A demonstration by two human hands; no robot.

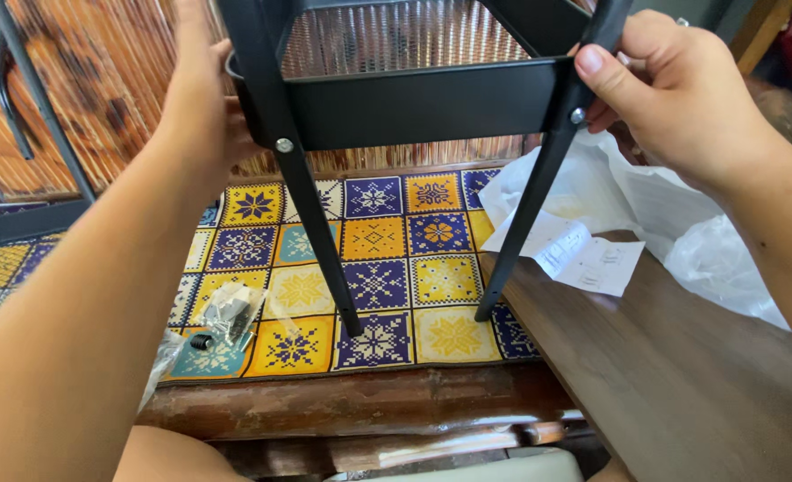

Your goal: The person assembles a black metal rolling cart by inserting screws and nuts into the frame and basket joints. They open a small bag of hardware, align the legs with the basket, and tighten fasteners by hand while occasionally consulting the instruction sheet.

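Right hand [672,98] pinches the top of the right black leg [530,214], thumb laid along it just above a silver screw [577,115]. Left hand [201,107] is flat against the left side of the black metal tray [414,103], fingers pointing up; palm touches the tray wall, whether fingers curl round it can't be told. Tray is held up in the air between both hands, mesh bottom [396,36] visible, tilted toward the camera. Left black leg [311,214] is fixed at the tray's corner with another silver screw [284,145]. Both legs splay downward, tips hanging just over a patterned mat [378,241] of yellow, blue and teal squares.

On the mat, lower left: small clear bag of hardware [228,312], with a small black part [201,342] just beside it. Right of the mat: brown wooden bench [672,384] carrying a folded paper sheet [574,254] and crumpled clear plastic wrap [717,259]. Far left: another black metal frame piece [39,116] against a reed-like wall [119,80]. Bare knee at bottom edge.
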